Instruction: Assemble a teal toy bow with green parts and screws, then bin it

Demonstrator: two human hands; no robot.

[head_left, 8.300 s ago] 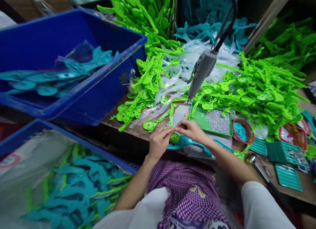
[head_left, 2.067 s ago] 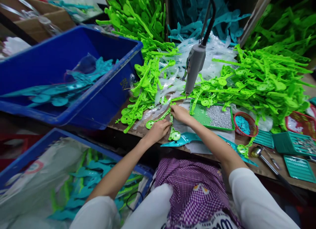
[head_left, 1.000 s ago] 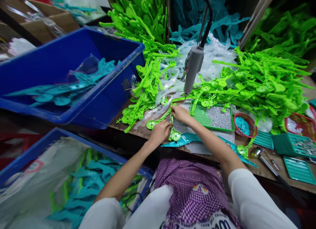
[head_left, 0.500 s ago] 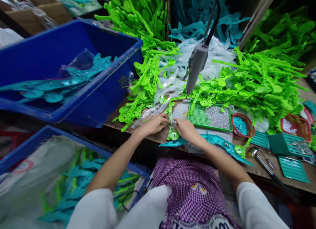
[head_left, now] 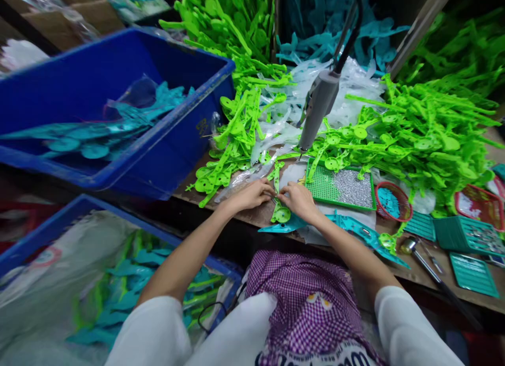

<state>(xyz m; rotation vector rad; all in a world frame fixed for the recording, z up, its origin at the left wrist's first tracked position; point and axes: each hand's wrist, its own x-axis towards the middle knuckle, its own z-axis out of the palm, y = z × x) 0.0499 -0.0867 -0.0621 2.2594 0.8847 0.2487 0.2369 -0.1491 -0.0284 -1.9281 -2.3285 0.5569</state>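
Both of my hands meet at the front edge of the wooden bench (head_left: 252, 216). My left hand (head_left: 249, 194) and my right hand (head_left: 299, 200) have their fingers curled, pinching a thin green plastic strip (head_left: 278, 197) with a round disc end that lies between them. What the fingertips grip beyond the strip is too small to tell. A teal plastic piece (head_left: 347, 229) lies just under my right wrist. A grey hanging power screwdriver (head_left: 320, 111) dangles on a black cord above the hands.
A green tray of small silver screws (head_left: 340, 186) sits right of the hands, with a red basket (head_left: 393, 201) and teal trays (head_left: 460, 234) beyond. Heaps of green strips (head_left: 410, 140) fill the bench. Blue bins (head_left: 118, 103) with teal parts stand left.
My hands drew back from under the screwdriver toward the bench edge and came together on the green strip. The hanging screwdriver has swung slightly.
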